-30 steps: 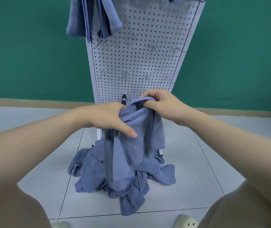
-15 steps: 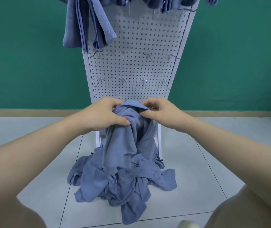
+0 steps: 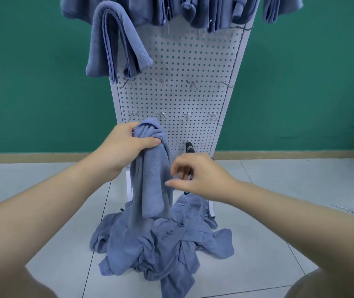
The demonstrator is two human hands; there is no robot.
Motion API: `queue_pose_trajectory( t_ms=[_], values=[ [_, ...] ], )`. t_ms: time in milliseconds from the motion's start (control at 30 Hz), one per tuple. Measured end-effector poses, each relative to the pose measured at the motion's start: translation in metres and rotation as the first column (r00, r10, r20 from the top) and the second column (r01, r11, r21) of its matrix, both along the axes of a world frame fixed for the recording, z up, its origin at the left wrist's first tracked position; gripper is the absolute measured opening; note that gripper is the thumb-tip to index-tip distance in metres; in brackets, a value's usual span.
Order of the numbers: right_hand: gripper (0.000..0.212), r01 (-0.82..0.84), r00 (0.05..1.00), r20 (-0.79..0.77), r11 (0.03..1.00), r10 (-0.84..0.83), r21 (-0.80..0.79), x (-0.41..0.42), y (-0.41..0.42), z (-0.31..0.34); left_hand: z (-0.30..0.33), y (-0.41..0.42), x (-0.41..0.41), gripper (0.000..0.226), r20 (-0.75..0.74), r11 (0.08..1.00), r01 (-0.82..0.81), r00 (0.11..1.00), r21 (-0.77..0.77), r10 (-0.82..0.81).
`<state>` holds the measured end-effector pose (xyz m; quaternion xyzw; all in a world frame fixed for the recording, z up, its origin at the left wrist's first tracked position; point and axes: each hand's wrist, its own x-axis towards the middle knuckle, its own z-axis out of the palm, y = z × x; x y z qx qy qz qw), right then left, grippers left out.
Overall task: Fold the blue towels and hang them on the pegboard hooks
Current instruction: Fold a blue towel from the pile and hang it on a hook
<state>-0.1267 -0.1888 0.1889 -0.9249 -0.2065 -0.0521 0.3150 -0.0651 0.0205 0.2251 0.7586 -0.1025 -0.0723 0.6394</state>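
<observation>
Left hand (image 3: pixel 126 145) clenched — right hand (image 3: pixel 195 177) loosely curled.

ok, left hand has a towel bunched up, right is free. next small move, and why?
Probably the right hand pinches the hanging edge of the towel so it can be spread. The left hand grips only its bunched top, the right hovers beside it holding nothing, and the towel hangs unfolded over the pile.

Bare staged workroom, green wall (image 3: pixel 32 82), grey tiled floor (image 3: pixel 268 201), freestanding white pegboard (image 3: pixel 193 61) with hooks (image 3: pixel 192 84)
</observation>
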Motion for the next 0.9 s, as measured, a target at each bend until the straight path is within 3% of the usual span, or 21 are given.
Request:
queue_pose_trajectory(
  t_ms=[133, 233, 367, 433, 533, 700, 900],
  values=[
    [0.038, 0.113, 0.991, -0.055, 0.987, -0.120, -0.116, -0.001, 0.008, -0.017, 0.005, -0.002, -0.004, 0.017, -0.007, 0.998, 0.032, 0.999, -0.046, -0.032],
    [0.050, 0.231, 0.971, -0.047, 0.968, -0.236, -0.098, 0.001, 0.013, -0.020, 0.007, -0.003, -0.008, 0.019, -0.009, 0.996, 0.051, 0.999, -0.074, -0.052],
    [0.035, 0.260, 0.964, -0.042, 0.964, -0.262, -0.058, 0.007, 0.016, -0.023, 0.006, -0.001, -0.009, 0.020, -0.020, 0.993, 0.069, 0.997, -0.096, -0.071],
    [0.036, 0.249, 0.966, -0.056, 0.968, -0.250, -0.028, 0.010, 0.017, -0.026, 0.006, 0.000, -0.009, 0.020, -0.013, 0.994, 0.066, 0.998, -0.087, -0.067],
    [0.034, 0.269, 0.961, -0.068, 0.963, -0.268, 0.000, 0.013, 0.015, -0.025, 0.004, 0.007, -0.005, 0.016, 0.023, 1.000, 0.009, 1.000, -0.001, -0.009],
    [0.020, 0.274, 0.962, -0.010, 0.962, -0.273, 0.009, 0.017, 0.005, -0.011, -0.004, 0.020, 0.004, 0.013, 0.161, 0.943, -0.103, 0.986, 0.317, 0.054],
    [0.020, 0.269, 0.963, -0.035, 0.951, -0.267, 0.153, 0.018, 0.003, 0.017, -0.006, 0.015, -0.003, 0.022, 0.046, 0.937, 0.079, 0.994, 0.339, -0.101]
  ],
)
